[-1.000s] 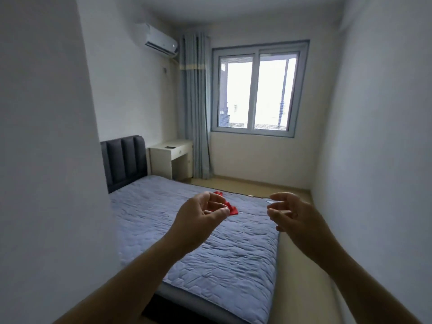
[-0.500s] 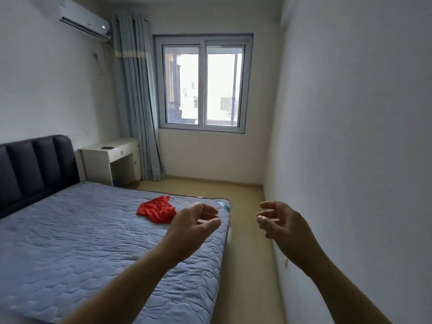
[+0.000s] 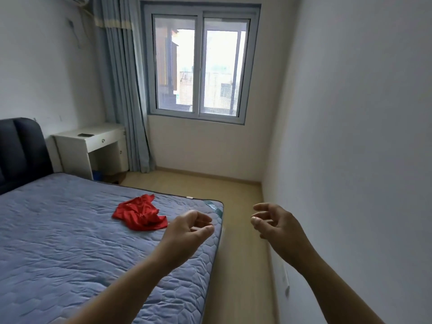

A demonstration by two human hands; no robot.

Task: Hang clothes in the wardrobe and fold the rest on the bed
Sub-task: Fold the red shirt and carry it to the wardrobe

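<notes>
Lying crumpled on quilted grey bed [image 3: 70, 242]: glossy red garment [image 3: 140, 212]; left hand [image 3: 187, 232], right hand [image 3: 278, 226] loosely curled, empty.

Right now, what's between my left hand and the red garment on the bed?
Only bare bed: in the head view the left hand hangs empty over it, close beside the red garment.
</notes>
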